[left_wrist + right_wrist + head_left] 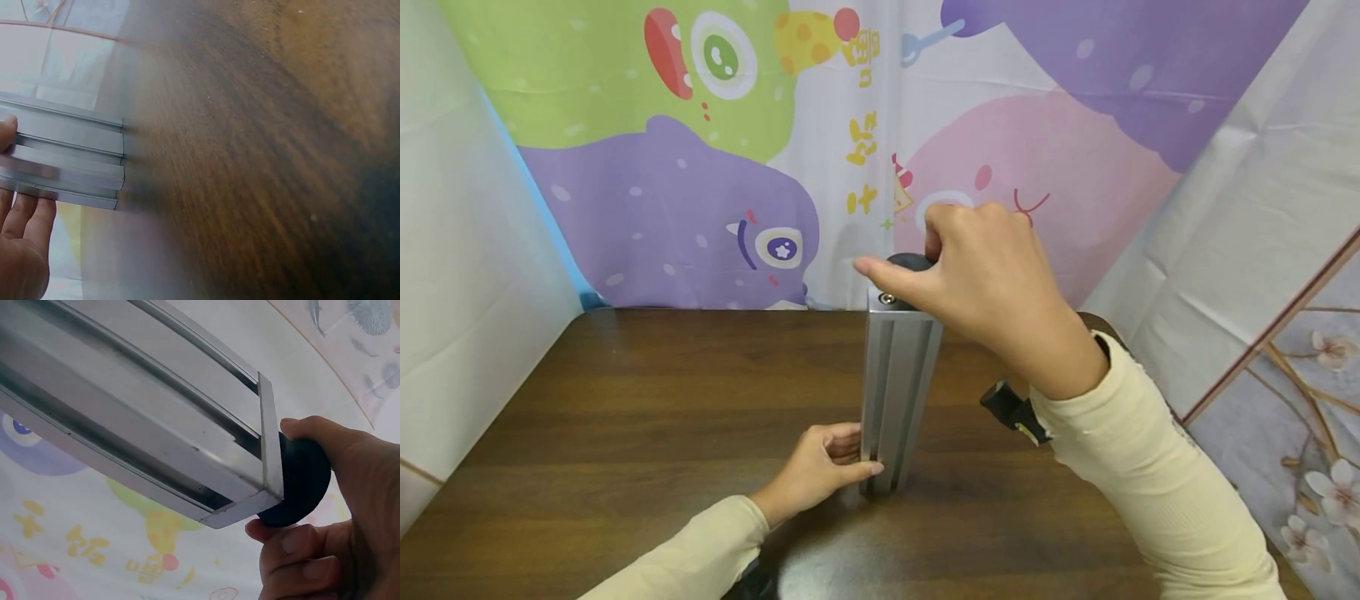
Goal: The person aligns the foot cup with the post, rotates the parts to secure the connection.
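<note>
An aluminium profile [901, 383] with long grooves stands upright on the brown table, tilted slightly. A metal plate [269, 437] caps its top end, with a bolt [887, 298] showing there. Above that plate sits a round black foot-like piece [306, 481]; its exact kind is unclear. My right hand [992, 271] pinches this black piece, thumb on one side and curled fingers on the other. Low on the profile, my left hand [811, 468] grips it, its thumb on the near face and its fingers [39, 228] round the other side.
The wooden table [662, 400] reaches back to a cartoon-printed curtain [685, 217]. White cloth hangs at both sides, with a flower-patterned panel [1322, 400] on the right. A black strapped device [1011, 410] sits by my right wrist.
</note>
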Action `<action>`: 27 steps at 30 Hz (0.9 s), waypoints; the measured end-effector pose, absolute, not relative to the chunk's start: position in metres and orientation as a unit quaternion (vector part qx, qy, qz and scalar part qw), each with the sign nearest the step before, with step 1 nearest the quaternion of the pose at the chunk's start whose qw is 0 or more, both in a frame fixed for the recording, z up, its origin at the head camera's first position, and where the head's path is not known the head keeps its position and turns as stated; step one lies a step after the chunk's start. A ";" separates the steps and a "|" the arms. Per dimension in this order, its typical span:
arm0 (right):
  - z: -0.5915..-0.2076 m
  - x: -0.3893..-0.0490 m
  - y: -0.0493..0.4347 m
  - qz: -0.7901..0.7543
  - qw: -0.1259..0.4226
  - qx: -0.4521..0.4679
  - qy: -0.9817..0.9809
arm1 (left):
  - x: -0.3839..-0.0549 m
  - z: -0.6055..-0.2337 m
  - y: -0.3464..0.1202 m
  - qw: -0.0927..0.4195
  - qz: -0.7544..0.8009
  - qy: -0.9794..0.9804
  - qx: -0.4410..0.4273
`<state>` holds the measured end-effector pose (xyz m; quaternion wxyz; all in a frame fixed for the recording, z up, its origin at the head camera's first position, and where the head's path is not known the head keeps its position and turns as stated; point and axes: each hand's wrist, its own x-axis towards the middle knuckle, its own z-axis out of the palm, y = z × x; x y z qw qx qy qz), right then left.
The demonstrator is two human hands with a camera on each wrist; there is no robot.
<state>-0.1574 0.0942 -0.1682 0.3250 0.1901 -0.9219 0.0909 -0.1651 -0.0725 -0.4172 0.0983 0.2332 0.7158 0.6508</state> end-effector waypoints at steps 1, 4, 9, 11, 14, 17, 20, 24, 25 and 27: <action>-0.168 -0.157 0.094 0.090 0.324 0.188 -0.923 | -0.165 -0.417 -0.073 0.098 0.651 0.716 0.233; -0.168 -0.157 0.094 0.084 0.320 0.185 -0.925 | -0.165 -0.418 -0.073 0.099 0.651 0.716 0.231; -0.164 -0.155 0.096 0.080 0.278 0.185 -0.939 | -0.166 -0.417 -0.073 0.100 0.651 0.717 0.228; -0.161 -0.154 0.099 0.086 0.248 0.194 -0.945 | -0.166 -0.418 -0.073 0.100 0.651 0.718 0.228; -0.155 -0.155 0.110 0.095 0.190 0.267 -0.940 | -0.166 -0.418 -0.073 0.100 0.651 0.717 0.229; -0.148 -0.160 0.123 0.096 0.114 0.408 -0.901 | -0.165 -0.418 -0.072 0.098 0.650 0.718 0.228; -0.143 -0.164 0.132 0.096 0.050 0.522 -0.846 | -0.165 -0.417 -0.073 0.100 0.649 0.720 0.224; -0.140 -0.166 0.133 0.098 0.054 0.554 -0.825 | -0.164 -0.417 -0.073 0.104 0.648 0.721 0.222; -0.140 -0.166 0.132 0.097 0.064 0.548 -0.829 | -0.164 -0.417 -0.073 0.103 0.648 0.721 0.223; -0.140 -0.164 0.128 0.094 0.093 0.514 -0.847 | -0.165 -0.419 -0.073 0.100 0.648 0.720 0.227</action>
